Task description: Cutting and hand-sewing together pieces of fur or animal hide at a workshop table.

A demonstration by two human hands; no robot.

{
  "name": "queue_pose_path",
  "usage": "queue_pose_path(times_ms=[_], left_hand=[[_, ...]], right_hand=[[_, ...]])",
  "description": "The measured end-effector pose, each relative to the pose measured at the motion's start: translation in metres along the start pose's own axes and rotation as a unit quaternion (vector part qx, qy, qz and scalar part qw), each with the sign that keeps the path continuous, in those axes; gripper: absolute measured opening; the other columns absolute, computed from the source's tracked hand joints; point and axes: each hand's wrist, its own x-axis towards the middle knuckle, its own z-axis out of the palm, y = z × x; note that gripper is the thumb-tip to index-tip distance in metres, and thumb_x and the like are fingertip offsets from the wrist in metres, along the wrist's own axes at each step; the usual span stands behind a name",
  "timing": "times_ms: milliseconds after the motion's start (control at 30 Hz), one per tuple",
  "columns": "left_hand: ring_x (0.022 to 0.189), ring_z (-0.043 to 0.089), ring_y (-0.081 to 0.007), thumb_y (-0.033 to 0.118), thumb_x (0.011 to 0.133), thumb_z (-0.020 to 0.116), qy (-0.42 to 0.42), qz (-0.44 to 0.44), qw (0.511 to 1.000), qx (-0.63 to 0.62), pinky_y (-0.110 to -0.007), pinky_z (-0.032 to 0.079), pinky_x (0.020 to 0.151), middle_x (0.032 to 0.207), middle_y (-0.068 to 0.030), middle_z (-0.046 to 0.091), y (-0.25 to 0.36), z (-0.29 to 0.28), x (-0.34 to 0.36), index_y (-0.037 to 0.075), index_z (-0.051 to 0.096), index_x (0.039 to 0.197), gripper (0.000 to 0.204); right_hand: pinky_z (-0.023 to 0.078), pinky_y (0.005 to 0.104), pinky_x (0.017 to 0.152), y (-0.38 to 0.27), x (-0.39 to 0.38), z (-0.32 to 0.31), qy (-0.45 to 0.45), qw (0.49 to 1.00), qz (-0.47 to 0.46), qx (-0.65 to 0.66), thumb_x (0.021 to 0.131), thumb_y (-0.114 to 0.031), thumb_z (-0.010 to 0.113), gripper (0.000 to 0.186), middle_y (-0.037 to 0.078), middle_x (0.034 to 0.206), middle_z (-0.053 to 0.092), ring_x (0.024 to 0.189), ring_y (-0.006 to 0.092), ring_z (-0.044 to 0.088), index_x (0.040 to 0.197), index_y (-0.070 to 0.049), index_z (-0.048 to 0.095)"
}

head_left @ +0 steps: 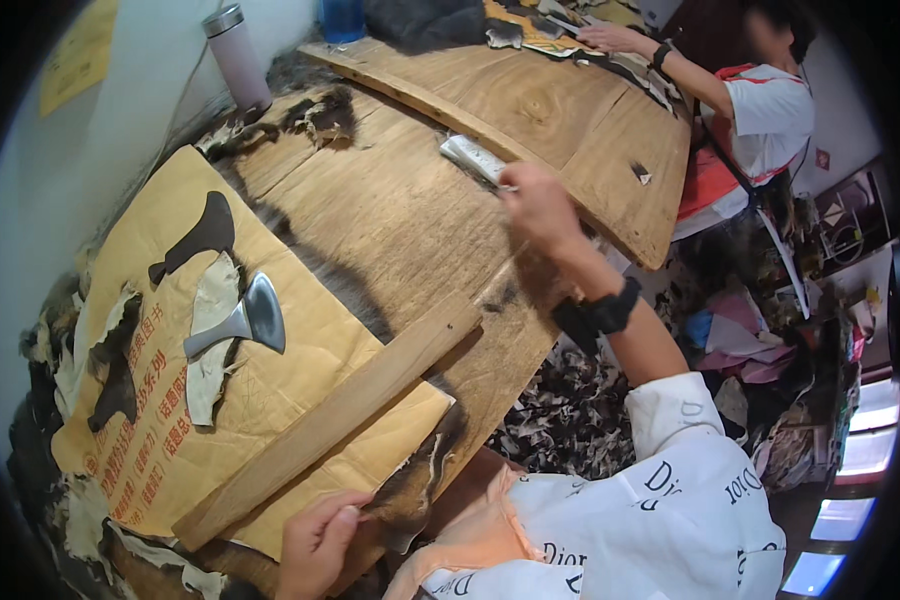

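Near the lower edge, my left hand (315,545) is closed, its thumb and finger pinching the edge of a dark fur piece (418,505) beside the brown paper sheet (260,400). My right hand (542,212) reaches forward over the wooden table, fingers closed on the near end of a flat, whitish oblong thing (472,157); its exact kind is unclear. Across the paper lies a long wooden strip (340,420), slanting between my hands. On the paper, left of the strip, rest a metal half-round knife (260,313), a pale hide strip (213,300) and a dark axe-shaped piece (204,232).
A wooden ledge (450,118) divides my board from another tabletop, where a co-worker's hand (615,40) handles hide pieces. A pinkish flask (238,62) stands by the wall. Fur scraps (570,410) heap below the table's right edge.
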Motion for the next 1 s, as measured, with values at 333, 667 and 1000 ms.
queue_pose_path(times_ms=[333,667,1000], left_hand=[[0.080,0.062,-0.0202,0.014,0.089,0.051,0.118,0.036,0.992,-0.006,-0.026,0.048,0.072,0.091,-0.0115,0.064,-0.028,-0.020,-0.058,0.001,0.063,0.100,0.020],[0.075,0.061,-0.0177,0.014,0.089,0.053,0.268,0.050,0.962,-0.010,-0.026,0.047,0.067,0.089,-0.0096,0.064,-0.065,-0.101,-0.180,0.001,0.064,0.097,0.019],[0.077,0.055,-0.0099,0.017,0.088,0.054,0.350,-0.009,0.936,0.047,-0.023,0.044,0.073,0.091,-0.0037,0.063,-0.141,-0.318,-0.258,-0.002,0.063,0.098,0.023]], right_hand=[[0.043,0.0435,0.064,0.030,0.009,0.022,-0.076,0.983,0.104,-0.128,0.079,-0.016,0.046,0.020,0.022,0.082,0.059,0.076,0.0378,0.057,0.083,-0.004,0.062],[0.042,0.0383,0.067,0.032,0.018,-0.013,-0.112,0.984,0.010,-0.135,0.077,-0.007,0.043,0.019,0.021,0.075,0.056,0.074,0.0313,0.057,0.087,0.001,0.057],[0.044,0.0324,0.073,-0.305,-0.087,0.026,-0.206,0.974,-0.087,-0.020,0.074,0.004,0.052,0.016,0.014,0.085,0.056,0.079,0.0289,0.057,0.087,-0.002,0.060]])
